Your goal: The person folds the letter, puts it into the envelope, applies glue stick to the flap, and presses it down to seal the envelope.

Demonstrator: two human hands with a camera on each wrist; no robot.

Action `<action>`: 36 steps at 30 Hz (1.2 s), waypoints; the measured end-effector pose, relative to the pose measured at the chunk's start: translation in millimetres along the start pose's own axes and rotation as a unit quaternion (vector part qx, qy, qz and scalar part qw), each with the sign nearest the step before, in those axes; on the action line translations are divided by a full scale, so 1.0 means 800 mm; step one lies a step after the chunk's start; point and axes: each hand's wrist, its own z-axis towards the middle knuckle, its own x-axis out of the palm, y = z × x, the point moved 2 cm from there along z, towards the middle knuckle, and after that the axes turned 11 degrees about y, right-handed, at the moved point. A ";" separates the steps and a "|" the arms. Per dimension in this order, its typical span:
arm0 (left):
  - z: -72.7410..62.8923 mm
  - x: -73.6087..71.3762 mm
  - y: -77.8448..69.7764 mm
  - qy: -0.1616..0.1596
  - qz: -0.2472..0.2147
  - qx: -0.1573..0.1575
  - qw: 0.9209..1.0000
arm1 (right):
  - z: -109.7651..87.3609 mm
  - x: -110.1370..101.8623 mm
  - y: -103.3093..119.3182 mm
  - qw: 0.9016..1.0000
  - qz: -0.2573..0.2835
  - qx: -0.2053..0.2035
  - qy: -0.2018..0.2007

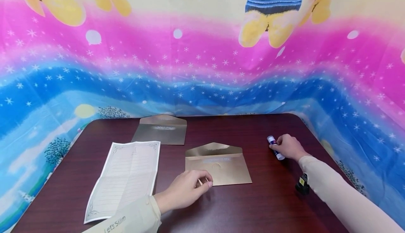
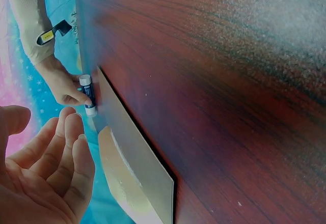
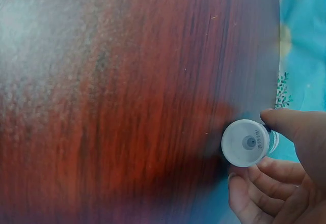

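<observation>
Snowflake backdrop (image 1: 196, 67), dark-red table (image 1: 269, 201), glue stick (image 1: 272, 142)

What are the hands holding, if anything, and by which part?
The right hand holds a glue stick by its dark labelled middle, between the white ends; the left hand holds nothing.

You have two envelopes, a far envelope (image 1: 161, 135) and a nearer envelope (image 1: 226, 172); one sheet of paper (image 1: 129, 176) at left; one glue stick (image 1: 272, 141) at right; two hands, left hand (image 1: 187, 188) and right hand (image 1: 290, 146); one table (image 1: 227, 208).
</observation>
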 end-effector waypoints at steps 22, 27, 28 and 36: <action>-0.002 -0.005 0.001 -0.002 -0.004 0.006 1.000 | -0.006 -0.013 0.005 1.000 -0.024 0.002 -0.020; -0.001 -0.013 0.001 -0.013 0.008 -0.001 1.000 | -0.012 -0.023 0.019 0.998 -0.037 -0.010 -0.057; 0.000 -0.015 0.002 -0.015 0.012 -0.003 1.000 | -0.014 -0.024 0.022 0.997 -0.038 -0.012 -0.061; 0.007 -0.030 0.008 -0.032 0.039 -0.019 0.999 | -0.026 -0.018 0.059 0.996 -0.040 -0.051 -0.068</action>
